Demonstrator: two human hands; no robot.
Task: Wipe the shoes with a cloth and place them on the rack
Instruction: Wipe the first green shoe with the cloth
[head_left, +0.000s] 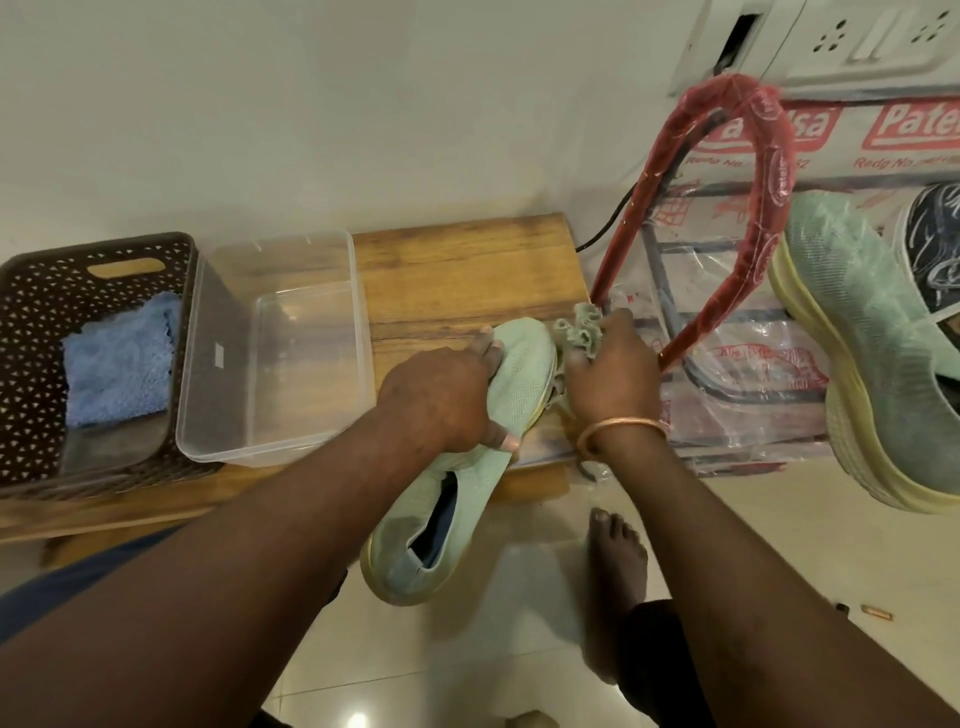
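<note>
Wiping a green shoe (457, 483) at the counter's (457, 270) edge.
My left hand (441, 400) clamps the shoe's top; at its 1 o'clock, my right hand (610, 376) clutches the bunched cloth (581, 332) beside the toe.

Both arms were stretched forward. The left hand (441, 400) was curled over the toe of a shoe (524, 364), thumb pressed at its side; the right hand (613, 369) was clenched round a bunched cloth (579, 330).
</note>
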